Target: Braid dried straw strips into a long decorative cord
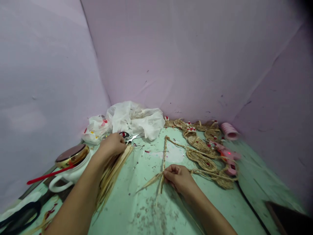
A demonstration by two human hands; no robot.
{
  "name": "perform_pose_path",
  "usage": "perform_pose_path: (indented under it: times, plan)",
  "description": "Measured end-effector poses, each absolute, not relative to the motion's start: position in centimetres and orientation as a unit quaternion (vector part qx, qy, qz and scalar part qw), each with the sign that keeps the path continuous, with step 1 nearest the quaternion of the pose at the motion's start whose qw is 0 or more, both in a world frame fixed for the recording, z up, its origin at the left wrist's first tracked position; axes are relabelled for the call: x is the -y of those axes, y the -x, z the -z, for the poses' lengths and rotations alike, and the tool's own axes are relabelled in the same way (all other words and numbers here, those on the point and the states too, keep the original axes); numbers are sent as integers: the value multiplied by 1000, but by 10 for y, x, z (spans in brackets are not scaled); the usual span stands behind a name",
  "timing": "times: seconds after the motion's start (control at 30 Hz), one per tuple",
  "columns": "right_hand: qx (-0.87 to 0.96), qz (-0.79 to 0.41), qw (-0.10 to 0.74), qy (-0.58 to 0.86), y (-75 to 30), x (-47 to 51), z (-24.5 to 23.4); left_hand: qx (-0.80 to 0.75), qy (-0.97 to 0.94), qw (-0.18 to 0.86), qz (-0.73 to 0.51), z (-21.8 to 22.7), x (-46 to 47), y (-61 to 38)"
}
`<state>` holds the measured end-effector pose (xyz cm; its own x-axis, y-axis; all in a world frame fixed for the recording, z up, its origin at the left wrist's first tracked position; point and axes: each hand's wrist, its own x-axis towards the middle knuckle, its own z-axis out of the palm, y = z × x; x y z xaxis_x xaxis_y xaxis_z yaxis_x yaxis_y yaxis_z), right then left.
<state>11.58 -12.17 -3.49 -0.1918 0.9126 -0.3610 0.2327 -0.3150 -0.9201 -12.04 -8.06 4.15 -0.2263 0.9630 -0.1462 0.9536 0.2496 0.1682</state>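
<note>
My right hand (179, 179) pinches a thin straw braid (165, 153) near its working end, where loose strands (153, 180) fan out below. From there the braid runs up the table, bends sharply and trails right toward the coiled braid. My left hand (113, 143) has its fingers closed at the upper end of a bundle of dried straw strips (111, 179); the forearm covers part of that bundle. Just beyond these fingers lie small scissors (133, 138) with dark handles.
White plastic bags (134, 119) sit against the back wall. Coiled braid pieces with red and white beads (195, 140), a pink glue gun (230, 160) and a pink spool (230, 131) lie right. At left are a white cup (70, 176), a red stick (50, 174) and large black-handled scissors (34, 209).
</note>
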Motion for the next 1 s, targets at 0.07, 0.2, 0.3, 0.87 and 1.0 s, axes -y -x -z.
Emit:
perform_pose_path:
  times: [0.07,0.2,0.3,0.87,1.0]
  plan:
    - [509,-580,293,565,-116,121,36,-815,-571,64,-71,-42,80,124]
    - [510,-579,295,564,-116,120,38,-845,-524,-39,-97,-42,82,120]
    - [508,-584,291,562,-117,120,37,-801,-595,64,-17,-40,82,112]
    - [504,-588,295,560,-117,121,35,-832,-547,65,64,-31,77,115]
    - [505,-590,293,557,-117,121,35,-828,-554,60,64,-28,76,116]
